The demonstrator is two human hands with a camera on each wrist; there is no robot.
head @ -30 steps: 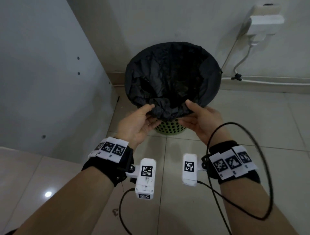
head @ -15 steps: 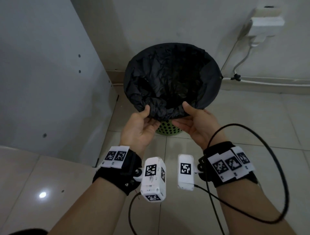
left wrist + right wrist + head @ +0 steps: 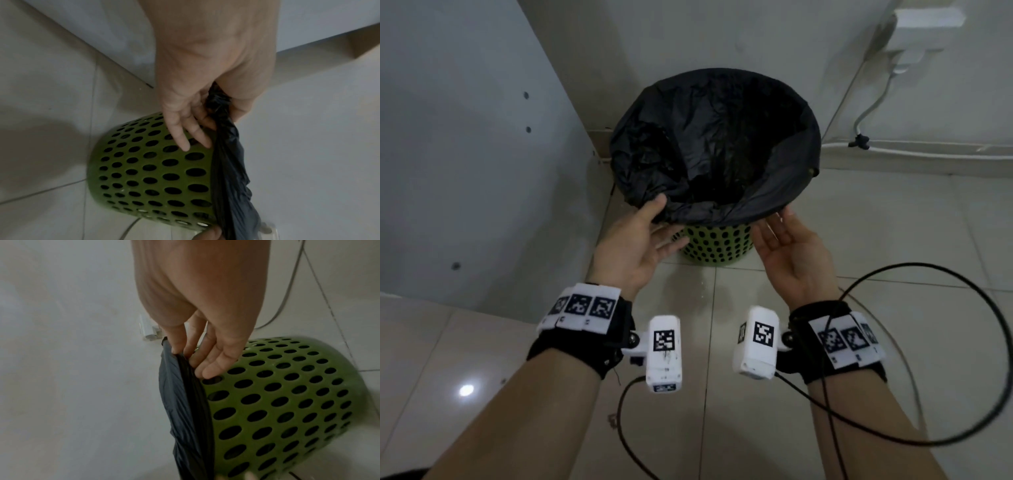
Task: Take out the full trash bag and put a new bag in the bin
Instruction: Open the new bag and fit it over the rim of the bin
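A green perforated bin (image 3: 717,245) stands on the tiled floor, lined with a black trash bag (image 3: 715,144) whose edge is folded over the rim. My left hand (image 3: 666,222) is at the near left of the rim. In the left wrist view it (image 3: 205,129) pinches a bunched fold of the bag (image 3: 228,162) between thumb and fingers, against the bin wall (image 3: 154,170). My right hand (image 3: 774,226) is at the near right of the rim, palm up. Its straight fingers (image 3: 207,368) touch the bag's hem (image 3: 185,402) and the bin (image 3: 277,394).
A grey cabinet panel (image 3: 465,154) stands close on the bin's left. Behind the bin is a wall with a white socket box (image 3: 924,31) and a cable (image 3: 928,154) along the skirting. A black wrist cable (image 3: 996,359) loops over the floor at right.
Both hands held the gathered bag edge together at the front middle of the rim. They have moved apart along the rim, the edge is now spread, and the right hand's fingers have straightened.
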